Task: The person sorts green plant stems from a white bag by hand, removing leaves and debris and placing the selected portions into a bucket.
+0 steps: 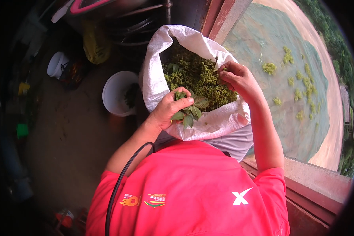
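A white woven sack [153, 72] stands open in front of me, full of green berry clusters [203, 82] on stems with some leaves among them. My left hand [169, 108] is closed round a sprig of green leaves [198, 103] over the sack's lower left part, with leaves hanging out past its fingers and thumb. At the sack's right rim, my right hand [237, 78] pinches a stem with small green berries, partly hidden by the fingers.
Left of the sack are white buckets [114, 102] [55, 64] and a yellow bag [96, 47]. A weathered reddish wooden frame [318, 177] borders the right. Beyond it lies a grey-green sheet [263, 118] with scattered berry clusters [288, 55]. A black cable crosses my left forearm.
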`<state>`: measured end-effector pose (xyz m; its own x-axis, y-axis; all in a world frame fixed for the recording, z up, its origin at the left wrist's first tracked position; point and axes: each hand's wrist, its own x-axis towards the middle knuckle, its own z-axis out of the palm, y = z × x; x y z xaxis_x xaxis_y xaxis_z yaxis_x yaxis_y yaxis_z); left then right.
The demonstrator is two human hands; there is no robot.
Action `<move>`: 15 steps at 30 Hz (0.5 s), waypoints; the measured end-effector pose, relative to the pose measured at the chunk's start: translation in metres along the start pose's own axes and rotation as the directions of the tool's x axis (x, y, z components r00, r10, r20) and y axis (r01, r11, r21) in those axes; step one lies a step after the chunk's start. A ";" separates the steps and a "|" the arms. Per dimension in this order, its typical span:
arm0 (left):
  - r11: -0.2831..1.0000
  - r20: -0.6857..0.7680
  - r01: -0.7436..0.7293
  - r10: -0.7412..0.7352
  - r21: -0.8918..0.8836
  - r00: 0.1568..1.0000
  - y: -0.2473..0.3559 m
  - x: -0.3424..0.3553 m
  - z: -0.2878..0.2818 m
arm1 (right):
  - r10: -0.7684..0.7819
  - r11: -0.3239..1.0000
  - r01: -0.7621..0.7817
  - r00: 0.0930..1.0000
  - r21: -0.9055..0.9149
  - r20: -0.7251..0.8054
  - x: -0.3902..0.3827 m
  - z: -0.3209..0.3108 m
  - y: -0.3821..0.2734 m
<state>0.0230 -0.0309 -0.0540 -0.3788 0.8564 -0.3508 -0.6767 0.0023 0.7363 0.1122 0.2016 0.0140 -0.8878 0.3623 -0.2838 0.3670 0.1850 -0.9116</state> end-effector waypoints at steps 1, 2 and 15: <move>1.000 0.000 0.005 -0.005 0.001 1.000 0.001 -0.002 0.000 | 0.003 1.000 -0.003 1.000 0.004 -0.001 -0.004 -0.002 -0.002; 0.997 0.077 -0.001 -0.006 0.080 0.997 0.003 -0.004 -0.001 | 0.030 0.976 -0.006 0.994 -0.218 0.104 -0.010 -0.003 -0.008; 0.967 0.230 -0.056 -0.003 0.249 0.973 0.006 -0.007 -0.005 | -0.344 0.651 0.267 0.938 -0.711 0.037 0.037 0.024 -0.005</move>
<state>0.0185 -0.0400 -0.0505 -0.2218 0.9521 -0.2106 -0.4762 0.0827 0.8754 0.0711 0.1920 0.0006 -0.9696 0.2422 0.0359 0.1995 0.8663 -0.4579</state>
